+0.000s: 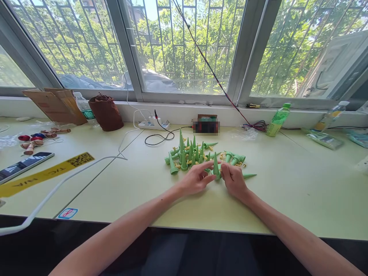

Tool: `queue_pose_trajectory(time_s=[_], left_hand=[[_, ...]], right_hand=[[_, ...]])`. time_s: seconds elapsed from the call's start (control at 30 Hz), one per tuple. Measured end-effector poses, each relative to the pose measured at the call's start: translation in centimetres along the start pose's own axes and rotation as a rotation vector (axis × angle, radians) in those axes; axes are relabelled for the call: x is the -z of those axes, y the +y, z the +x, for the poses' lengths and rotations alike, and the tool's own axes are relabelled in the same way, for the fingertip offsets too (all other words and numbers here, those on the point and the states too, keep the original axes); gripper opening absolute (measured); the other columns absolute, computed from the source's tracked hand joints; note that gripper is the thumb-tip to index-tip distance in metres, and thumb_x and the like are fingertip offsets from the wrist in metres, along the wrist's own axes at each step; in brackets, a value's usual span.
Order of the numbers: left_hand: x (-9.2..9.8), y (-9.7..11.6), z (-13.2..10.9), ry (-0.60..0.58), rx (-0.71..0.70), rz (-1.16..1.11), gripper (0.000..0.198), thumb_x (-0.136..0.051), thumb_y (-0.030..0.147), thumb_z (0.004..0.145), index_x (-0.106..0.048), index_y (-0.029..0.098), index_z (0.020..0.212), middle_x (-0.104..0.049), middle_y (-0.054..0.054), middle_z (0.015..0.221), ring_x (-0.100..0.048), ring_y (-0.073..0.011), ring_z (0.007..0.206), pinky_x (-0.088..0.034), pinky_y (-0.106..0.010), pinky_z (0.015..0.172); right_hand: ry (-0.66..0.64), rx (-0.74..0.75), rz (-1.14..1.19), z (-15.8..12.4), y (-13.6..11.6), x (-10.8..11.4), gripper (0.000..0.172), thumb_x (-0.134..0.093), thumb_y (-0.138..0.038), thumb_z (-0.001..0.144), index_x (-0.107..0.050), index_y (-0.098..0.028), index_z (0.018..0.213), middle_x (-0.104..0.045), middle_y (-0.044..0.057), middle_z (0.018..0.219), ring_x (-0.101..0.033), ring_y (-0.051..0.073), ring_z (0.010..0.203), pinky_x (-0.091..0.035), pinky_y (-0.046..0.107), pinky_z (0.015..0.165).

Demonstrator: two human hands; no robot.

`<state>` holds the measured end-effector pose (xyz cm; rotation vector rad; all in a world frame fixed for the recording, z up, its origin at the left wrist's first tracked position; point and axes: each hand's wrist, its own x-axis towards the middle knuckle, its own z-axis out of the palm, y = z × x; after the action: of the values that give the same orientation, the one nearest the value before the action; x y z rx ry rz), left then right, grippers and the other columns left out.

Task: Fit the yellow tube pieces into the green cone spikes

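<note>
1. Both hands meet at the middle of the pale green table (129,191), right at the front edge of a pile of green cones (189,155).
2. The left hand (197,179) has its fingers curled in, tips touching the base of one upright green cone (216,166).
3. The right hand (233,179) pinches that same cone from the other side, so it stands point-up between the two hands.
4. The pile sits just behind the hands: some cones stand on their wide ends, others lie on their sides, with small yellowish bits mixed in.
5. One cone lies flat just right of the right hand, tip pointing right.
6. Further back there's a white power strip (153,124) by the window sill, a brown pouch (106,112) to the left, and a green bottle (277,119) off to the right.
7. A yellow strip (46,173) and a white cable (71,176) lie on the left side.
</note>
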<state>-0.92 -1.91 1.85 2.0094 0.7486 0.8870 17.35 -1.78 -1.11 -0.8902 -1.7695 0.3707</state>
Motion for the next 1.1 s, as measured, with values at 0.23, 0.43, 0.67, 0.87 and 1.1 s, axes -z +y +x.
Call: queue_pose_trajectory(time_s=[0.23, 0.43, 0.67, 0.87, 1.1], left_hand=[[-0.4, -0.7, 0.0, 0.074, -0.013, -0.063, 0.044, -0.06, 0.04, 0.088, -0.052, 0.019, 0.127, -0.058, -0.005, 0.098, -0.042, -0.0014, 0.047, -0.037, -0.018, 0.045], [-0.6, -0.7, 0.0, 0.132, 0.032, -0.109, 0.04, -0.062, 0.044, 0.087, -0.052, 0.021, 0.119, -0.058, -0.002, 0.097, -0.045, -0.0006, 0.045, -0.038, -0.016, 0.043], [-0.6, -0.3, 0.3, 0.217, 0.044, -0.199, 0.027, -0.051, 0.045, 0.093, -0.045, 0.019, 0.098, -0.058, 0.003, 0.081, -0.045, -0.0019, 0.039, -0.032, -0.016, 0.038], [-0.5, -0.2, 0.4, 0.248, 0.005, -0.135, 0.036, -0.048, 0.045, 0.095, -0.04, 0.018, 0.072, -0.044, 0.008, 0.049, -0.037, -0.0037, 0.037, -0.028, -0.017, 0.04], [-0.4, 0.2, 0.4, 0.286, -0.044, 0.034, 0.052, -0.036, 0.048, 0.099, -0.037, 0.018, 0.057, -0.041, 0.004, 0.043, -0.037, -0.006, 0.041, -0.031, -0.021, 0.046]], right_hand=[[0.023, -0.039, -0.001, -0.1, 0.3, -0.1, 0.046, -0.031, -0.043, 0.102, -0.036, -0.021, 0.061, -0.038, -0.004, 0.053, -0.033, 0.01, 0.047, -0.029, 0.025, 0.048], [0.074, -0.062, 0.03, -0.2, 0.1, -0.1, 0.044, -0.031, -0.044, 0.102, -0.035, -0.022, 0.063, -0.037, -0.004, 0.054, -0.033, 0.01, 0.047, -0.028, 0.025, 0.047], [0.133, -0.062, -0.005, -0.2, -0.2, 0.0, 0.044, -0.031, -0.041, 0.102, -0.036, -0.022, 0.062, -0.038, -0.004, 0.054, -0.036, 0.011, 0.047, -0.031, 0.026, 0.048], [0.134, -0.055, -0.023, -0.2, -0.2, 0.0, 0.044, -0.032, -0.039, 0.102, -0.034, -0.022, 0.062, -0.039, -0.004, 0.052, -0.037, 0.011, 0.046, -0.031, 0.027, 0.048], [0.128, -0.028, -0.044, -0.1, -0.2, -0.1, 0.044, -0.03, -0.039, 0.103, -0.038, -0.022, 0.062, -0.04, -0.004, 0.053, -0.038, 0.011, 0.047, -0.032, 0.026, 0.049]])
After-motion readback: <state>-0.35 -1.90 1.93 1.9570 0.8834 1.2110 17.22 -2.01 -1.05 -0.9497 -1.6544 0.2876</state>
